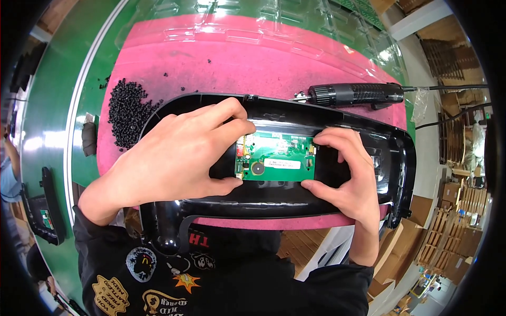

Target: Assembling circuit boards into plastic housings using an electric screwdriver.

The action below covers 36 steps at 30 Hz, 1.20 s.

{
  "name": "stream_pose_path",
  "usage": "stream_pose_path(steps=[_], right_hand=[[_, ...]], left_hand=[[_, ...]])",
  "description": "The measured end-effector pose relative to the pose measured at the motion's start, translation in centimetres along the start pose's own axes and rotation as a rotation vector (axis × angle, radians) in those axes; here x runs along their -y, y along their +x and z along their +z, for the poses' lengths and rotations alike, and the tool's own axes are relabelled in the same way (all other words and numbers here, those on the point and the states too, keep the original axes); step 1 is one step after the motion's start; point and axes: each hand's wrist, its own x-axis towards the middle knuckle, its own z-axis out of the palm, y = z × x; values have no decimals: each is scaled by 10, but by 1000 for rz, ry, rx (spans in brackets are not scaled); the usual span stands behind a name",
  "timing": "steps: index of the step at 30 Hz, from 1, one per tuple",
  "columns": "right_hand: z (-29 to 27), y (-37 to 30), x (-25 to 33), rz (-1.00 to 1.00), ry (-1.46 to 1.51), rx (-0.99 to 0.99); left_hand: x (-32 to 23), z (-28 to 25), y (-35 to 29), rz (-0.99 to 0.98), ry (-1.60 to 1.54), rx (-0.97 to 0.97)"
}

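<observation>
A green circuit board [284, 174] with a white label and a round buzzer-like part lies level in a long, glossy black plastic housing [221, 208]. My left hand [195, 152] grips the board's left edge, thumb at the lower corner and fingers at the upper one. At the opposite edge, my right hand [350, 168] pinches the board between the thumb below and a fingertip above. Whether the board rests fully on the housing floor, I cannot tell.
Behind the housing lies a black electric screwdriver [358, 95] with its cable running right. A heap of small black screws [126, 113] sits on the pink mat [232, 63] at left. Clear plastic trays [279, 21] stand at the back. Another black housing [45, 205] is far left.
</observation>
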Motion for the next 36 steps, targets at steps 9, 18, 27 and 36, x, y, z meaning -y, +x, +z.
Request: stream_pose_path(steps=[9,18,27,36], right_hand=[[1,2,1,10,-22,7],[-1,2,14,52,-97,53],[-85,18,-45,234,-420,-395],[-83,74,-58,247,209,-547]], left_hand=[[2,-1,-2,19,-2,-4],[6,-6,-13,92,36,54],[77,-50,-9,-125,315,-459],[87,-55,-8,-296,253,-228]])
